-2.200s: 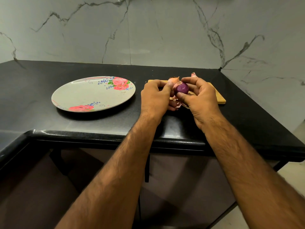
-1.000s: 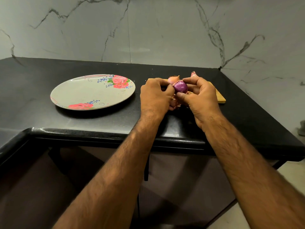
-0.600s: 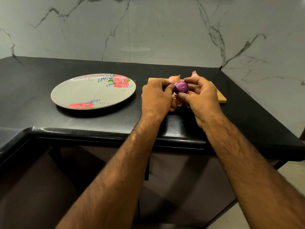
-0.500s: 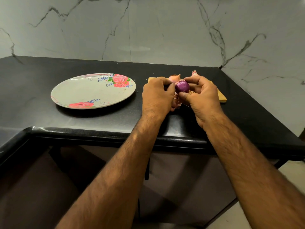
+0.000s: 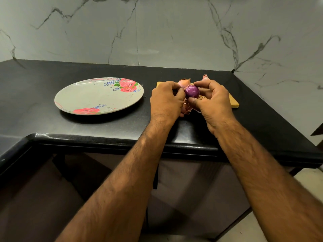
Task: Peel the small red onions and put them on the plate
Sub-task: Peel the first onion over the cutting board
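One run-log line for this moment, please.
phase: peeling | left hand: pinches onion | right hand: holds onion | plate: no onions yet | board: unpeeled onion waiting

- Left hand [image 5: 166,100] and right hand [image 5: 212,102]: both bare.
- Left forearm [image 5: 122,189] and right forearm [image 5: 262,172]: bare and hairy along their whole visible length, down to the view's lower edge.

Both hands raised over wooden board [image 5: 233,102] on black counter [image 5: 104,126]. Right hand [image 5: 212,103] pinched purple peeled onion [image 5: 191,91] between thumb and fingers; left hand [image 5: 166,100] curled against onion's left side. Unpeeled onion [image 5: 183,82] lay behind. Floral plate [image 5: 83,96] sat left, apart from hands.
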